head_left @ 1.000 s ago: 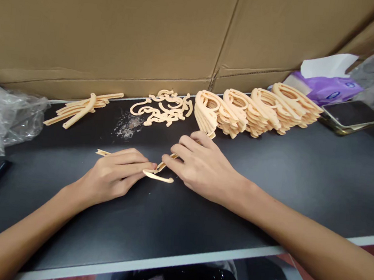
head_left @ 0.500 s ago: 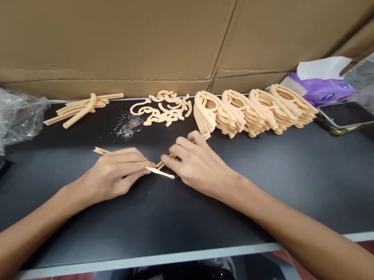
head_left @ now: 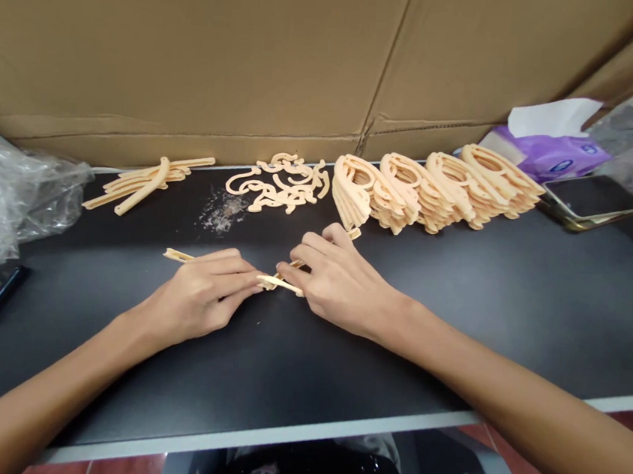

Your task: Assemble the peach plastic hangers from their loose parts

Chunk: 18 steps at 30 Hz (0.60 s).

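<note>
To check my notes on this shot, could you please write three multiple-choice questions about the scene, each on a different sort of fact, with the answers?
1. Where does the phone lie?
A. On the floor
B. On the table's right side, by the purple tissue packet
C. In the plastic bag

2. How many stacks of peach plastic pieces stand in the row?
A. Two
B. Seven
C. Four

3. What are the hands doing?
A. The left hand and right hand each hold thin peach plastic strips
B. Both lie empty
C. Both rest on the phone

Answers:
1. B, it lies beside the packet.
2. C, four separate stacks line up.
3. A, strips show at both hands' fingers.
</note>
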Tool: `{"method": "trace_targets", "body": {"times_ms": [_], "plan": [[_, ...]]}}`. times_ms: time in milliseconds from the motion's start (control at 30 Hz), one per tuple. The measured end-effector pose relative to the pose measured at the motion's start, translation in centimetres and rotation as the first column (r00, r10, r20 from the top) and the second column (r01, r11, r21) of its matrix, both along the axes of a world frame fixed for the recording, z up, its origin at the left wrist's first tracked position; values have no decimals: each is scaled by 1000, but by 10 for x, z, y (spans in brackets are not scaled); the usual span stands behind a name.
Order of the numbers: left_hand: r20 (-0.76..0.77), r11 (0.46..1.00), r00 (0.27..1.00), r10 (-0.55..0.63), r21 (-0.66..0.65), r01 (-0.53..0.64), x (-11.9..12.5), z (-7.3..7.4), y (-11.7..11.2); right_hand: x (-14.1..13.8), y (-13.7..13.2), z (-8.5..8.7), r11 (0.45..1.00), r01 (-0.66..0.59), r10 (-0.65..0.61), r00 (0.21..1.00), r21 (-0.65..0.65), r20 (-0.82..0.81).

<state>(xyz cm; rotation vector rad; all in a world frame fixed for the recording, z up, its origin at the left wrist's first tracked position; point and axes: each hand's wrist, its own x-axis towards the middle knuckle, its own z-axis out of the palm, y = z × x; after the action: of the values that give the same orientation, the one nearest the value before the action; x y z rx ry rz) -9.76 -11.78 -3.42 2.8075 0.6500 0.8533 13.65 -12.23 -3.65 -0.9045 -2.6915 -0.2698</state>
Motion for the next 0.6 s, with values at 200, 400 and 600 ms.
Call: {"method": "trace_targets", "body": {"times_ms": [200, 400, 600], "plan": [[-2, 1000, 1000, 19, -4, -19, 1, 0, -1, 1, 0, -1, 998, 3, -3, 1000, -62, -4], [-23, 999, 998, 54, -3, -54, 1, 1, -2, 1, 2, -7, 1000, -7, 5, 997, -19, -79], [9, 995, 995, 100, 18, -100, 1, 3, -3, -2, 1, -15, 996, 0, 14, 988, 91, -157]]}}
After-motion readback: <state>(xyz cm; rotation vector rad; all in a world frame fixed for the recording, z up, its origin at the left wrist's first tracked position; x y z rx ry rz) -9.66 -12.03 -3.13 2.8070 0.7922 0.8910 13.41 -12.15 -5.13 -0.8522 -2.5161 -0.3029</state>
